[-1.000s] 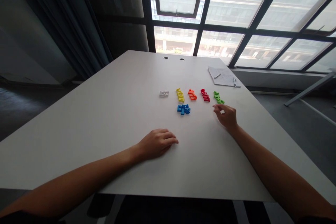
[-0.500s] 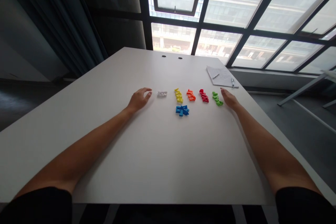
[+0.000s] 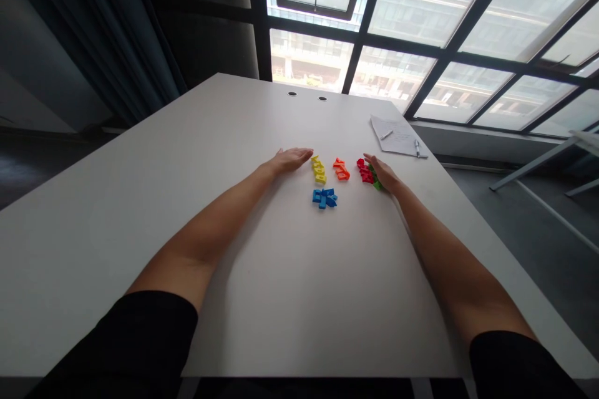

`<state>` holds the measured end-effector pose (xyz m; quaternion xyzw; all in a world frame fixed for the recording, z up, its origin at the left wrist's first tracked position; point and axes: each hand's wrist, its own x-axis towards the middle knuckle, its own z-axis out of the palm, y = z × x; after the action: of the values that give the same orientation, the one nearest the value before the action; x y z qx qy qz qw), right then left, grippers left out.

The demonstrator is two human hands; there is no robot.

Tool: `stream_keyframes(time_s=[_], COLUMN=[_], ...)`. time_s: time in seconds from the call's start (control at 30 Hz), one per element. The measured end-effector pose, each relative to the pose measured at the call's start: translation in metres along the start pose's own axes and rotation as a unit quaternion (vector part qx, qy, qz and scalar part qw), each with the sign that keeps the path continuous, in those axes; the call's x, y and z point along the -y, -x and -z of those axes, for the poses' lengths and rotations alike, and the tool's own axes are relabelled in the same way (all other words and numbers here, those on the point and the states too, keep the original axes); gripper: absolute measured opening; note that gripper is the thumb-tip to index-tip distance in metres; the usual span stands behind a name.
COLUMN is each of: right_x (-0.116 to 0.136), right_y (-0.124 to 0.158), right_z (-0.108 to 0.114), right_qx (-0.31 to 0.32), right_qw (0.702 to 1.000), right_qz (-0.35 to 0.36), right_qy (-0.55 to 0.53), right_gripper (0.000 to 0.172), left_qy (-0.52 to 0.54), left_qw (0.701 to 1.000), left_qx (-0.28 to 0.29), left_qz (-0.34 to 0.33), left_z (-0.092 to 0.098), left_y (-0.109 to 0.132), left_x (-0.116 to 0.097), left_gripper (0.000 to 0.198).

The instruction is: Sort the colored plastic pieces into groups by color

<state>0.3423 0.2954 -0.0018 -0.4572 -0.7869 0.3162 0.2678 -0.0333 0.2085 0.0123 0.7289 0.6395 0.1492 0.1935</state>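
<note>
The flat, open right hand [image 3: 384,174] lies over green plastic pieces [image 3: 375,182] and touches red plastic pieces [image 3: 365,171], up and right of the blue plastic pieces [image 3: 324,197]. The flat, open left hand [image 3: 289,161] rests just beside yellow plastic pieces [image 3: 319,169], beyond the blue plastic pieces. Orange plastic pieces [image 3: 341,169] also lie beyond them on the white surface [image 3: 140,212].

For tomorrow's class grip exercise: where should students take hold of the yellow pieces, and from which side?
Pinch the far end piece of the yellow row from the left, where the left hand lies. The row is narrow and bunched, so an end piece seems easiest; the blue cluster crowds its near end, the orange pieces its right.
</note>
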Motion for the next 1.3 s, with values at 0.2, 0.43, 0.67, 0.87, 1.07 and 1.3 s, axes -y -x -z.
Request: stream_keyframes(time_s=[0.2,0.43,0.67,0.87,1.07,1.3], right_x=[0.021,0.061,0.101,0.133,0.169,0.115], right_y=[0.010,0.043,0.082,0.112,0.103,0.020], right_z=[-0.016,-0.049,-0.078,-0.111,-0.150,-0.105], right_qx=[0.046,0.119,0.163,0.129,0.010,-0.111], right_qw=[0.998,0.986,0.971,0.975,0.981,0.975], right_qz=[0.016,0.039,0.066,0.087,0.083,0.187], right_qy=[-0.041,-0.110,-0.159,-0.162,-0.175,0.052], right_gripper=[0.091,0.095,0.094,0.086,0.069,0.053], left_qy=[-0.025,0.044,0.061,0.050,0.043,0.015], left_qw=[0.997,0.978,0.975,0.977,0.964,0.960], left_qx=[0.013,-0.059,-0.064,-0.103,-0.218,-0.253], left_qz=[-0.076,-0.197,-0.202,-0.182,-0.146,-0.122], left_z=[-0.012,-0.025,-0.022,-0.018,-0.002,0.000], left_y=[0.009,0.050,0.106,0.151,0.169,0.187], left_x=[-0.019,-0.020,-0.014,-0.019,-0.029,-0.029], left_gripper=[0.073,0.077,0.073,0.061,0.052,0.048])
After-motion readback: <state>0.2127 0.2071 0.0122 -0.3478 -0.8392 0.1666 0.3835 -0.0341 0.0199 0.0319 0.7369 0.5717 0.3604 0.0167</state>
